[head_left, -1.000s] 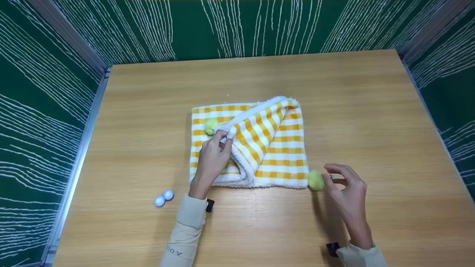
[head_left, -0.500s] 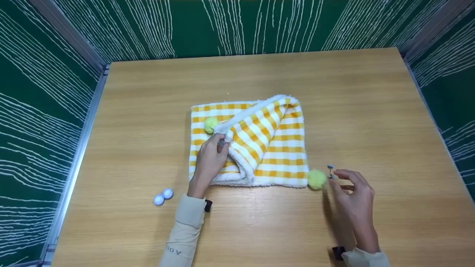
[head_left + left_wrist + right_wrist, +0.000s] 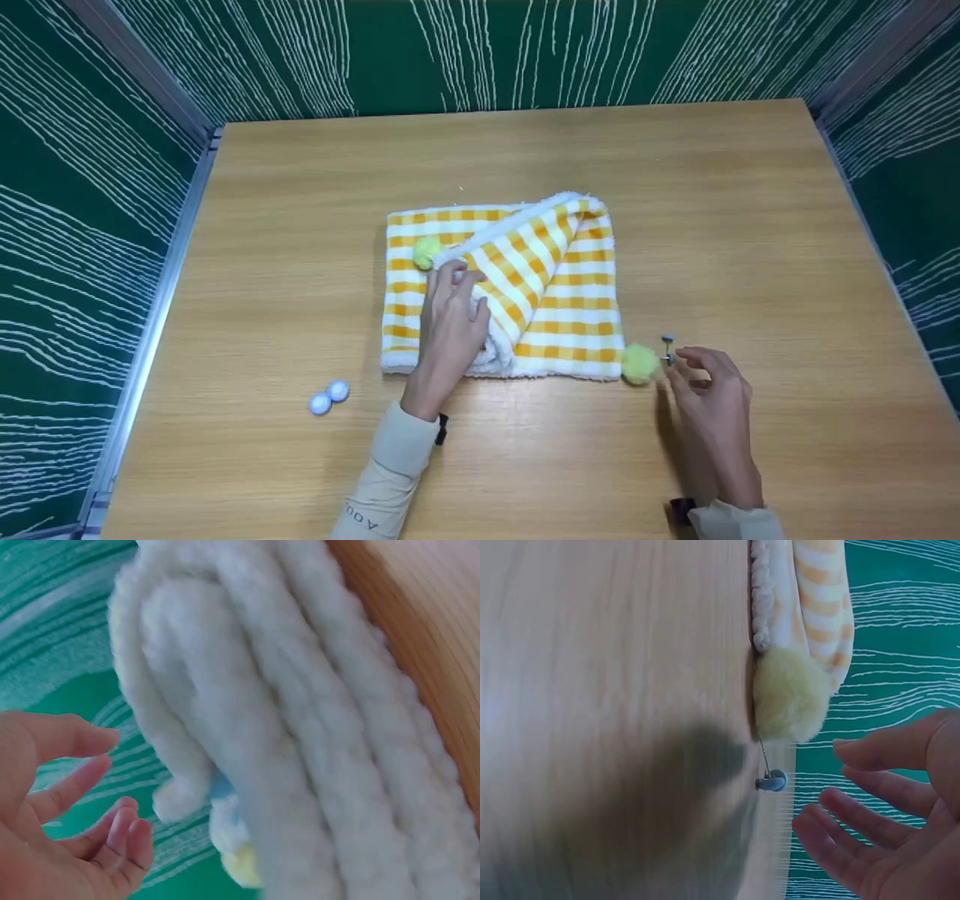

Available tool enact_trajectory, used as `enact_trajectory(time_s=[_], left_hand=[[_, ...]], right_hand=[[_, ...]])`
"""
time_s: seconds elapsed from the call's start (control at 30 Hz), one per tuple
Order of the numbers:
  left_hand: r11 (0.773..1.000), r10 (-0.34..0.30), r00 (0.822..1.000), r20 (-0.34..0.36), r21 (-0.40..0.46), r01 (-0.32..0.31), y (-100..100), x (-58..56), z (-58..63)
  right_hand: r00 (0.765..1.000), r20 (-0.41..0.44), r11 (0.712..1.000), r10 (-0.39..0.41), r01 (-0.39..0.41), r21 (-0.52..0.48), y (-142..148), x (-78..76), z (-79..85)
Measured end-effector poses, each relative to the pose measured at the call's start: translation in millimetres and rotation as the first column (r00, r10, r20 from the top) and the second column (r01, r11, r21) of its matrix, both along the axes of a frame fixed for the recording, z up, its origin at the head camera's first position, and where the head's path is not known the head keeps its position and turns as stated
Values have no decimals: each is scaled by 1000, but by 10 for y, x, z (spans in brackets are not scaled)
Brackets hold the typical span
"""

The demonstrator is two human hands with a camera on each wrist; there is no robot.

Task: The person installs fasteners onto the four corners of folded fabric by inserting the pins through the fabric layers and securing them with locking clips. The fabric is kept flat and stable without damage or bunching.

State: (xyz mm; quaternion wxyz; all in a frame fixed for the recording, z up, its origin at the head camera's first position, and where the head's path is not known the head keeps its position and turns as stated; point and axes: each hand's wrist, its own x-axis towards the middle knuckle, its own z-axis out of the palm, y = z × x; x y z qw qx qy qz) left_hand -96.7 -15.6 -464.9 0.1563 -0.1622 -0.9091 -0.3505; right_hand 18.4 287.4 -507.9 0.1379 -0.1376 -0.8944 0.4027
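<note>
A folded yellow-and-white checked cloth (image 3: pixel 570 315) with white fleece edging lies on the table, one flap turned diagonally. My left hand (image 3: pixel 452 322) is over the flap's corner, fingers loosely bent; in the left wrist view they stand apart from the fleece (image 3: pixel 300 727). A small blue and white piece (image 3: pixel 225 817) peeks out under the fleece there. My right hand (image 3: pixel 716 397) hovers beside a small grey-blue piece (image 3: pixel 772 781) with a thin metal stem reaching a green pom-pom (image 3: pixel 791 696) at the cloth's near right corner. Its fingers are relaxed, with nothing between them.
Two pale lavender balls (image 3: pixel 329 397) sit side by side on the wooden table (image 3: pixel 225 315), left of the cloth. A second green pom-pom (image 3: pixel 427 253) lies on the cloth's left part. Green panels with white lines (image 3: pixel 450 60) enclose the table.
My left hand has let go of the small white piece at the flap's corner and moved slightly right, fingers spread. My right hand has drawn back rightward, exposing the blue piece beside the pom-pom.
</note>
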Motion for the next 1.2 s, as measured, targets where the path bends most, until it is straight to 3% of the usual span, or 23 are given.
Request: enact_trajectory(time_s=[0.13,0.23,0.4,0.6,0.7,0.87,1.2], left_hand=[[993,-109,994,-34,37,110,132,75,16],[974,-216,976,-14,60,216,231,140,16],[929,-370,925,90,25,369,387,265,7],[868,-470,869,156,-98,487,612,387,-84],[835,-498,853,159,-178,520,715,429,-183],[780,-527,835,159,-300,549,848,478,-353],[709,-492,852,181,-483,513,941,581,-524]], right_hand=[[1000,27,1000,7,-7,-2,8,-7,-20],[998,67,1000,5,-7,22,11,-14,-31],[988,153,997,26,-36,64,5,-32,-51],[965,258,997,33,-50,58,3,-47,-79],[971,235,996,46,-64,69,9,-52,-106],[989,97,984,109,-121,127,22,-66,-153],[982,155,984,104,-125,129,-32,-108,-119]])
